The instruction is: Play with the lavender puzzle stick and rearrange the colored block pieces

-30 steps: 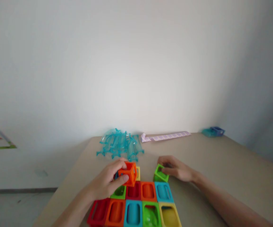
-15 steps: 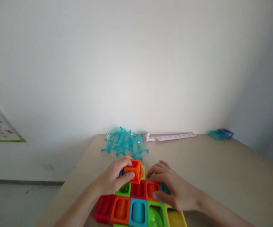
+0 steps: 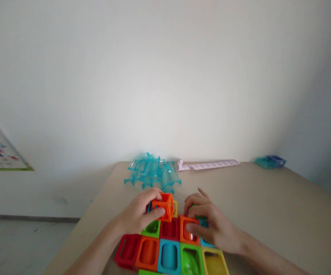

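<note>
My left hand (image 3: 142, 210) grips an orange open-sided cube block (image 3: 167, 207) between thumb and fingers, raised over the back of the block group. My right hand (image 3: 215, 223) has its thumb on the front of another orange block (image 3: 184, 233), fingers curled behind it. That block looks slightly raised beside a dark red block (image 3: 169, 228). Left of the red one sits a green block (image 3: 151, 228). The front row holds a red block (image 3: 127, 250), an orange one (image 3: 147, 253), a blue one (image 3: 169, 256), a green one (image 3: 191, 260) and a yellow one (image 3: 214, 263).
Transparent teal track pieces (image 3: 152, 172) lie in a pile at the table's back left. Beside them is a folded lilac checked strip (image 3: 213, 165). A dark blue block (image 3: 277, 161) and a teal piece (image 3: 264, 162) stand at the back right, by the wall.
My right hand has closed on the orange block and lifted it a little out of line with its row. My left hand still holds its orange block. The view has shifted slightly.
</note>
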Motion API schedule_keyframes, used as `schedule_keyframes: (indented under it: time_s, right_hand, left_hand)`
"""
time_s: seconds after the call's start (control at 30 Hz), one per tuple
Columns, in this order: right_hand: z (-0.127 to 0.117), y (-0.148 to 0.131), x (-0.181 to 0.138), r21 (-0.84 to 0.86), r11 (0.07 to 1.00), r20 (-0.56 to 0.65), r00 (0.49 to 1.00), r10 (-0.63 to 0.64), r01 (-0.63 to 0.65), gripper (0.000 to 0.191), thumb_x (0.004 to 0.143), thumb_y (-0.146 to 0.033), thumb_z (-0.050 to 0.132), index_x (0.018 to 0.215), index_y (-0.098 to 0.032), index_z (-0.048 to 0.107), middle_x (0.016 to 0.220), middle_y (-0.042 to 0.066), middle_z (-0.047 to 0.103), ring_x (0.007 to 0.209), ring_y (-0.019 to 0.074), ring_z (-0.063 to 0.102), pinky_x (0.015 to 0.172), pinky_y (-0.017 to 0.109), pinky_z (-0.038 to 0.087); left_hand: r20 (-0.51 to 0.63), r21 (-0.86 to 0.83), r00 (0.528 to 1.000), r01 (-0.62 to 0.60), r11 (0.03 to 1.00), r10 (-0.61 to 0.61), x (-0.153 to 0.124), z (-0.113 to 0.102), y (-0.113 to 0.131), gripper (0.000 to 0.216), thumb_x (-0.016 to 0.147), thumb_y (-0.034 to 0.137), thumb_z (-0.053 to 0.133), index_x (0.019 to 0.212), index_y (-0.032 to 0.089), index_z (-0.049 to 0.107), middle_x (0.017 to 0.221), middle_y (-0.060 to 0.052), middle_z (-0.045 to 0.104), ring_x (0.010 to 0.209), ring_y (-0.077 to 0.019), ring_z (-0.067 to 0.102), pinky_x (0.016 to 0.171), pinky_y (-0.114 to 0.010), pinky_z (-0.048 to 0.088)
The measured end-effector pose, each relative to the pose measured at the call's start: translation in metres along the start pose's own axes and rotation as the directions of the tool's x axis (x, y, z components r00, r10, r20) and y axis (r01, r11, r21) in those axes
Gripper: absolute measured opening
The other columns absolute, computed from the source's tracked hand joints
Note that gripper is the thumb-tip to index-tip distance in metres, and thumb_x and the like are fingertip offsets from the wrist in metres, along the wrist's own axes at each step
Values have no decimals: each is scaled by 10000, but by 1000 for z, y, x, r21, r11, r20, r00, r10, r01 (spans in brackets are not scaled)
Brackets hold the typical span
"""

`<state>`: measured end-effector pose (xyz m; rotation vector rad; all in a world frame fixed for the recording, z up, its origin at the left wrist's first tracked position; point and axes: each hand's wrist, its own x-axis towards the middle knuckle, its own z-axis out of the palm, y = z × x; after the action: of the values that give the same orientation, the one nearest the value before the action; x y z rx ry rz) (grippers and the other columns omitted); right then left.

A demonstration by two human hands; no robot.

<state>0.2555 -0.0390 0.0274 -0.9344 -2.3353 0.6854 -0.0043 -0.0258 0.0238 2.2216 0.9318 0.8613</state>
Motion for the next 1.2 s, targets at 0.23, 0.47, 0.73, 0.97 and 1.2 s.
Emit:
schedule_keyframes:
  time_s: [0.23, 0.47, 0.73, 0.97, 1.2]
  right_hand:
    - [7, 20, 1, 189, 979, -22, 997, 79, -73, 333, 926, -412, 480, 686, -197, 563, 772, 16, 635, 1076, 235, 578, 1132, 539, -4]
    - [13, 13, 1, 274, 961, -79, 997, -19, 40, 375, 955, -409, 420, 685, -171, 525, 639, -43, 520, 647, 119, 550, 1066, 453, 264]
    - [26, 7, 2, 410, 901, -229, 972, -46, 139, 343, 993, -379, 302, 799, -180, 503, 817, 29, 522, 726, 141, 497, 686, 274, 423]
    - [28, 4, 9, 321, 920, -562, 827, -7, 226, 214, 956, -415, 409, 919, -224, 497, 956, 42, 499, 885, 175, 511, 796, 294, 447]
    - [15, -13, 5, -15, 976, -202, 955, -216, 218, 252, 957, -269, 384, 1149, -178, 520, 1355, 160, 403, 1275, 252, 413, 1042, 377, 384]
  left_hand:
    - [-9, -125, 997, 70, 990, -71, -2, 2, -6, 573, 759, 339, 698, 1261, 215, 454, 1238, -92, 567, 1108, -227, 551, 960, -336, 422]
    - [21, -109, 992, 124, 986, -122, -1, 1, -8, 546, 751, 369, 705, 1252, 231, 537, 1228, -73, 609, 1103, -241, 576, 991, -349, 421]
    - [9, -95, 994, 109, 989, -109, -2, 1, -7, 541, 745, 364, 712, 1246, 246, 544, 1208, -54, 624, 1089, -233, 588, 988, -338, 422]
    - [10, -25, 995, 96, 995, -95, 1, 2, -5, 657, 712, 369, 740, 1307, 266, 480, 1256, -49, 601, 1119, -231, 569, 980, -339, 424]
    - [-11, 18, 994, 109, 994, -109, 1, 1, -4, 746, 673, 392, 767, 1335, 260, 449, 1273, -51, 592, 1140, -239, 556, 997, -347, 407]
